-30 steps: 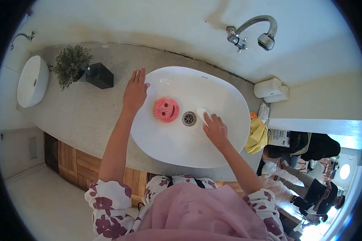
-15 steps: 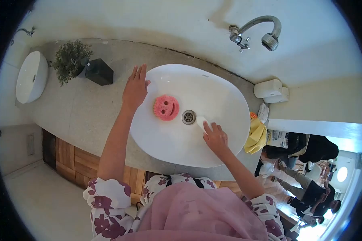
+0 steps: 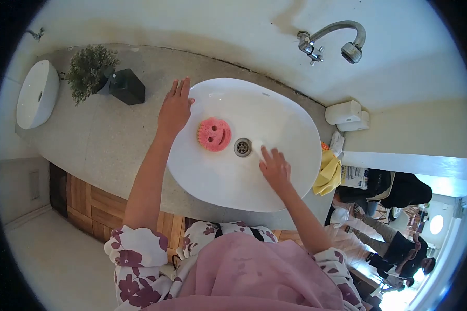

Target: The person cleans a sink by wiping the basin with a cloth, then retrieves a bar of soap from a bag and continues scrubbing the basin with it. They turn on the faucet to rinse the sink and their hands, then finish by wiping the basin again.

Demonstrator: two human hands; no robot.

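Note:
In front of me is a white oval basin (image 3: 228, 189). My left hand (image 3: 175, 110) lies on its left rim, fingers stretched out and thumb reaching over the edge, holding nothing. Down in the bowl, my right hand (image 3: 276, 168) presses a small white pad (image 3: 258, 147) against the surface, just right of the round metal drain (image 3: 242, 147). The fingers cover most of the pad, and its white blends into the basin. A pink smiley-face sponge (image 3: 214, 134) sits in the basin left of the drain, touched by neither hand.
A chrome wall faucet (image 3: 337, 39) hangs over the back right. On the counter (image 3: 109, 155) stand a dark soap dispenser (image 3: 127, 87) and a plant (image 3: 90, 70). A yellow cloth (image 3: 328, 173) and white paper rolls (image 3: 345, 114) lie right. People (image 3: 399, 254) are in the background.
My right hand has shifted slightly up and left with the white pad, close beside the drain. The left hand stays on the rim. The whole view has tilted a little.

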